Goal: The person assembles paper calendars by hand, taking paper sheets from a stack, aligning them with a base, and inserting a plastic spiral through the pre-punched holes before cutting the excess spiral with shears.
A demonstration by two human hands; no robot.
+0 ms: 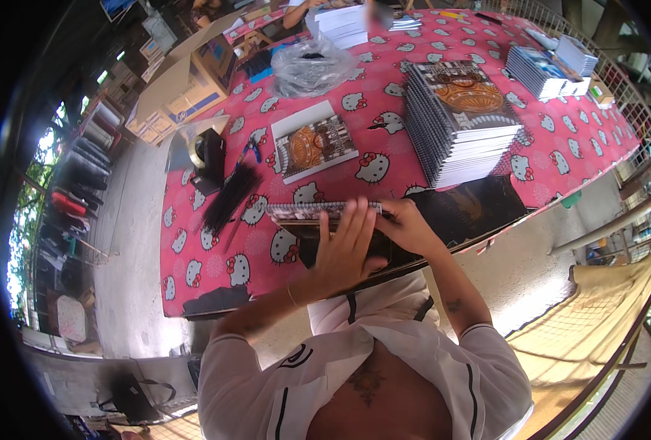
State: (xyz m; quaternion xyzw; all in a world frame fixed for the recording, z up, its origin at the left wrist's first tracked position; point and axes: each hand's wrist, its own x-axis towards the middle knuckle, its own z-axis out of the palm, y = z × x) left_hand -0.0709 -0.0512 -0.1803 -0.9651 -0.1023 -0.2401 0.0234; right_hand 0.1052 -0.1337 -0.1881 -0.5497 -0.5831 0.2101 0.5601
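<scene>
A spiral-bound notebook point(289, 213) with a printed cover is held on edge at the table's near side, its coil edge upward. My left hand point(344, 249) lies against its near face, fingers stretched out and reaching over the coil edge. At the notebook's right end, my right hand point(406, 226) grips it with bent fingers. Just beyond lies a book block point(314, 143) with a brown patterned cover. To its left are a bundle of black plastic coils point(234, 196) and blue-handled pliers point(252, 151). A tall stack of spiral notebooks point(465, 125) rises to the right.
A pink patterned cloth covers the table point(373, 167). Behind are a black tape dispenser point(208, 161), a cardboard box point(186, 81) and a clear plastic bag point(314, 66). More notebooks point(549, 70) stand far right. Across the table, a person's arm point(296, 15) is near white paper stacks point(340, 26).
</scene>
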